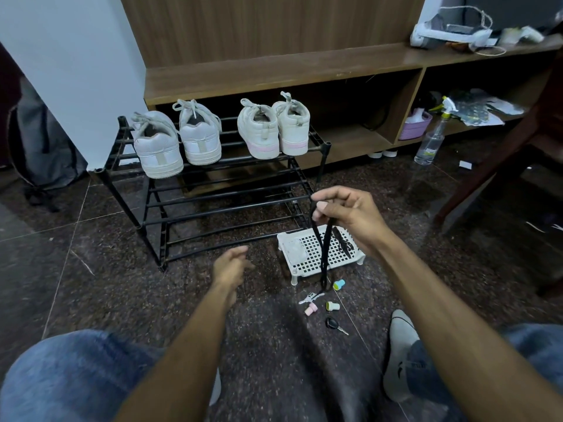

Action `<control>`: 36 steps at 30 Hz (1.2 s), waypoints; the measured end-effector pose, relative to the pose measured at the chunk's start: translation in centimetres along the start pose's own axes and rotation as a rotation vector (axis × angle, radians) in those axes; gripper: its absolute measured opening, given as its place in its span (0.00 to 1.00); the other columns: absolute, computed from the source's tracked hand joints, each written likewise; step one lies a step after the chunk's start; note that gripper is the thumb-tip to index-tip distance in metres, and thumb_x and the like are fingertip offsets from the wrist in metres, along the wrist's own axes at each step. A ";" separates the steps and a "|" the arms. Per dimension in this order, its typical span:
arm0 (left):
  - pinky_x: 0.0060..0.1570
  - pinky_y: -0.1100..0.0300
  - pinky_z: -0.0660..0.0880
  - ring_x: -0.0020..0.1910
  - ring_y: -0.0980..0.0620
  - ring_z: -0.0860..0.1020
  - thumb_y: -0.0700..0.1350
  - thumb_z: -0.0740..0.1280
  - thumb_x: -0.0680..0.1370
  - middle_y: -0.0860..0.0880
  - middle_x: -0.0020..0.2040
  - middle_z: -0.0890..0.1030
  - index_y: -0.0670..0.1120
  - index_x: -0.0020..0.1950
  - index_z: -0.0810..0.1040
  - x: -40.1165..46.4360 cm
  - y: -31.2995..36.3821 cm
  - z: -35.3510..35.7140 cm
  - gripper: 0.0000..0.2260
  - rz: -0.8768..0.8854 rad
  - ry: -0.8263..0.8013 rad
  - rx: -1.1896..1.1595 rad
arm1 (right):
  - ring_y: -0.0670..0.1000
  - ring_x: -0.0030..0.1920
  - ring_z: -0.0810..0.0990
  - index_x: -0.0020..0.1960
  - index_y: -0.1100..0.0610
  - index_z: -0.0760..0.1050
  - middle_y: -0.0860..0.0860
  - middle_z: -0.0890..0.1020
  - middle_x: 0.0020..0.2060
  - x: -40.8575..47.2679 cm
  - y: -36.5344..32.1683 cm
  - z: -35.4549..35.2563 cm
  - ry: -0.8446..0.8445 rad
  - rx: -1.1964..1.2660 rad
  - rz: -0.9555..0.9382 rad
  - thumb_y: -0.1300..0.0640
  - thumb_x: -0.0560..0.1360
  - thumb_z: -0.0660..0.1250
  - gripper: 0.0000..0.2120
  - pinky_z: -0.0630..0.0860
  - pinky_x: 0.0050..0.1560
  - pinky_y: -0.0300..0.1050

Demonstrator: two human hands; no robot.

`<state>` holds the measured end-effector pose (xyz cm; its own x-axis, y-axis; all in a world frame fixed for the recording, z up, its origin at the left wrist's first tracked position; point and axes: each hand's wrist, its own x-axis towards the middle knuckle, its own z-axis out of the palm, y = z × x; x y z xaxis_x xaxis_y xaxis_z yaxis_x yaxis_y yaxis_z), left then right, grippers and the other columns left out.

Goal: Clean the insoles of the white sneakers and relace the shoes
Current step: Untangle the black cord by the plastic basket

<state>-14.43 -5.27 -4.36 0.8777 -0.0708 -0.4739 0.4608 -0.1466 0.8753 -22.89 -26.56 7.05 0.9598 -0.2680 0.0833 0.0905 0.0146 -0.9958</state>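
Two pairs of white sneakers stand heels toward me on the top bars of a black shoe rack (189, 205): one pair (176, 141) on the left, a pink-soled pair (274, 129) on the right. All are laced with white laces. My right hand (344, 214) is raised in front of the rack's right end and pinches a black shoelace (324, 251) that hangs down to the floor. Another black lace (342, 243) lies on a small white perforated stand (307, 257). My left hand (231, 266) hovers low over the floor, fingers loosely apart, holding nothing.
Small stamps (332, 306), a key (335, 325) and a scrap lie on the dark tiled floor. A clear spray bottle (432, 138) stands right of the wooden cabinet. A wooden chair leg (487, 166) is at right, a grey backpack (39, 147) at left.
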 end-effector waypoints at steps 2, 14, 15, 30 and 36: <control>0.56 0.58 0.73 0.61 0.53 0.75 0.28 0.66 0.73 0.50 0.67 0.75 0.49 0.68 0.74 -1.5 0.5 1.9 0.27 0.142 -0.248 0.073 | 0.54 0.39 0.82 0.50 0.62 0.80 0.57 0.83 0.36 0.1 -0.1 0.9 -0.047 -0.036 -0.005 0.71 0.75 0.67 0.08 0.78 0.48 0.48; 0.53 0.56 0.73 0.40 0.55 0.80 0.54 0.64 0.79 0.55 0.31 0.79 0.49 0.38 0.77 -4.1 1.4 7.3 0.13 0.343 -0.541 0.092 | 0.51 0.38 0.81 0.49 0.60 0.80 0.53 0.83 0.34 1.0 -1.0 1.3 0.145 0.085 -0.040 0.69 0.75 0.66 0.07 0.78 0.45 0.46; 0.55 0.54 0.72 0.40 0.52 0.79 0.58 0.61 0.78 0.54 0.29 0.76 0.48 0.36 0.74 -3.9 1.1 6.9 0.16 0.312 -0.555 0.033 | 0.51 0.38 0.81 0.49 0.59 0.80 0.53 0.83 0.34 1.2 -0.8 0.6 0.210 0.124 -0.029 0.69 0.75 0.66 0.08 0.78 0.45 0.46; 0.53 0.54 0.74 0.51 0.49 0.80 0.60 0.60 0.79 0.45 0.49 0.82 0.49 0.34 0.71 -1.9 3.3 6.3 0.20 -0.010 -0.237 -0.931 | 0.49 0.43 0.83 0.53 0.59 0.78 0.54 0.85 0.39 -3.6 8.0 1.8 0.396 0.301 0.296 0.69 0.76 0.64 0.09 0.78 0.51 0.50; 0.31 0.61 0.70 0.25 0.55 0.70 0.59 0.56 0.82 0.50 0.34 0.74 0.49 0.38 0.69 -2.3 2.9 6.2 0.18 -0.015 -0.215 -0.975 | 0.49 0.42 0.81 0.49 0.60 0.79 0.54 0.84 0.42 -4.6 10.3 3.7 0.304 0.248 0.410 0.71 0.74 0.65 0.10 0.77 0.45 0.47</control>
<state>-15.94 -11.61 -1.32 0.8729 -0.2668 -0.4085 0.4627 0.7182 0.5197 -25.34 -21.59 -3.47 0.8135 -0.4571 -0.3596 -0.1785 0.3922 -0.9024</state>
